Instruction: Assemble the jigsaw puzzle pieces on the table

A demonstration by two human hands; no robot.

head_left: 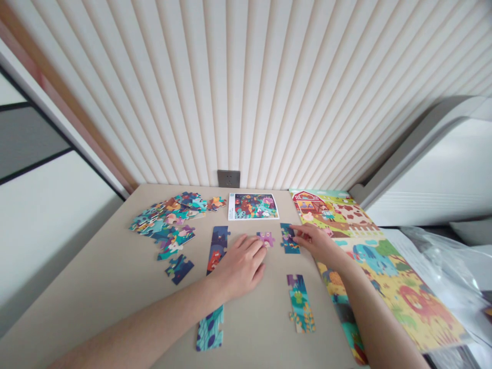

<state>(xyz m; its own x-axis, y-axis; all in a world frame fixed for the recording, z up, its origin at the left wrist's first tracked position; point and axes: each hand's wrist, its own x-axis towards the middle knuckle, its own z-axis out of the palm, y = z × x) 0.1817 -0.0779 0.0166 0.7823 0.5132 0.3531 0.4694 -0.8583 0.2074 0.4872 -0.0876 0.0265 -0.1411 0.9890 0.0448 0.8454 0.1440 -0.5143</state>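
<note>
My left hand (240,266) flat, released, touching purple piece (266,239); right hand (317,243) on blue piece (289,239), grip unclear; forcing together may bend them.

Wall socket (228,178) behind picture card (253,206); farm puzzle (384,256) right.

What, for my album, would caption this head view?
Left hand touches a purple puzzle piece; right hand touches a blue piece.
</note>
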